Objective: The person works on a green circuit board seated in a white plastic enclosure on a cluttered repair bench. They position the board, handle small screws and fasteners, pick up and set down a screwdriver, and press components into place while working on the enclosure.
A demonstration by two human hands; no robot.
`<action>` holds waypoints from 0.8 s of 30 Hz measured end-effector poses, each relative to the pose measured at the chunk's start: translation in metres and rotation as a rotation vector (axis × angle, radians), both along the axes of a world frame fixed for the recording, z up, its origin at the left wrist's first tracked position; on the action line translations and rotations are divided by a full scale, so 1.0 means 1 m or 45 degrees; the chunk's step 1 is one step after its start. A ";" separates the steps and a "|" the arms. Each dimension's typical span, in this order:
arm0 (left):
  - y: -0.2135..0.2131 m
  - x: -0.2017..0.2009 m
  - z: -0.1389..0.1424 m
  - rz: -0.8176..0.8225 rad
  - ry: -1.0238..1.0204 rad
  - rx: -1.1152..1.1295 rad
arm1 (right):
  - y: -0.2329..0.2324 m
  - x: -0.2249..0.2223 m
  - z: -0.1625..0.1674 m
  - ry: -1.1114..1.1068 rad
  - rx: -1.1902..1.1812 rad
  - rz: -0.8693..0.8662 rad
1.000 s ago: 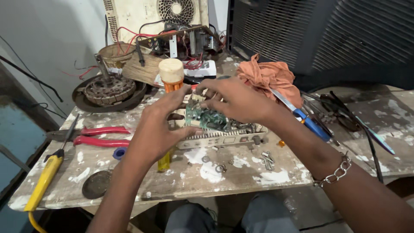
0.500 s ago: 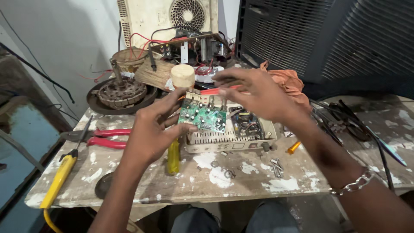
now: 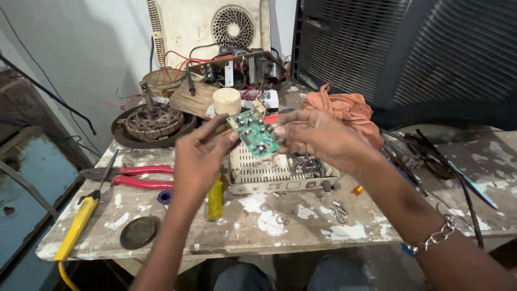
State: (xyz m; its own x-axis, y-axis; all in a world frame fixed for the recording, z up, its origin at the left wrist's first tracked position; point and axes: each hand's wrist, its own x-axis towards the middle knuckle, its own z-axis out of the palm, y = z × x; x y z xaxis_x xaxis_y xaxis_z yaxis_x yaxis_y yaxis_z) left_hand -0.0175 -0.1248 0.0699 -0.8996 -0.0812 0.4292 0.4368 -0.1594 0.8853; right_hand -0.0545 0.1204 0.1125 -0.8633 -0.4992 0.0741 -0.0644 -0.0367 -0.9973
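Head view: left hand point(image 3: 196, 156) and right hand point(image 3: 318, 137) both pinch the green circuit board point(image 3: 254, 133), lifted above the cream casing point(image 3: 269, 172); fingers closed on its edges. Yellow screwdriver point(image 3: 215, 196) at seven o'clock, apparently under the left wrist.

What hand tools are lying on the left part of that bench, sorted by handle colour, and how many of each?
Red-handled pliers: 1
Yellow-handled screwdriver with short handle: 1
Yellow-handled long tool at the table's left edge: 1
Total: 3

Head camera looks down, close, over the worktable point(image 3: 301, 234).
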 end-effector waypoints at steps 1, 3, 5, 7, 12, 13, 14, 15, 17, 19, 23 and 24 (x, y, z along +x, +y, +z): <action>0.005 0.000 -0.005 0.020 0.003 -0.016 | -0.003 0.002 -0.003 -0.018 -0.062 -0.029; 0.015 0.002 -0.011 0.059 0.008 -0.047 | -0.008 0.005 -0.008 -0.028 -0.116 -0.104; 0.027 0.004 -0.013 0.033 0.106 -0.001 | -0.012 0.009 -0.014 -0.013 -0.102 -0.198; 0.034 0.007 -0.008 0.009 0.085 0.035 | -0.016 0.013 -0.018 0.044 -0.177 -0.217; 0.042 0.021 0.008 0.092 -0.051 -0.276 | -0.019 0.021 -0.017 0.071 -0.258 -0.319; 0.042 0.021 0.011 0.140 -0.044 -0.321 | -0.018 0.024 -0.016 0.081 -0.239 -0.315; 0.043 0.020 0.014 0.187 -0.038 -0.366 | -0.017 0.026 -0.015 0.092 -0.219 -0.311; 0.043 0.018 0.016 0.235 -0.031 -0.408 | -0.016 0.027 -0.012 0.092 -0.165 -0.266; 0.036 0.014 0.020 0.153 -0.139 -0.364 | -0.010 0.030 -0.006 0.091 -0.055 -0.180; 0.029 0.009 0.022 0.089 -0.190 -0.320 | 0.000 0.031 0.003 0.121 0.131 -0.130; 0.014 0.004 0.025 -0.034 -0.161 -0.391 | 0.009 0.034 0.010 0.305 0.234 -0.180; 0.012 0.003 0.025 -0.075 -0.153 -0.445 | 0.011 0.034 0.010 0.397 0.302 -0.195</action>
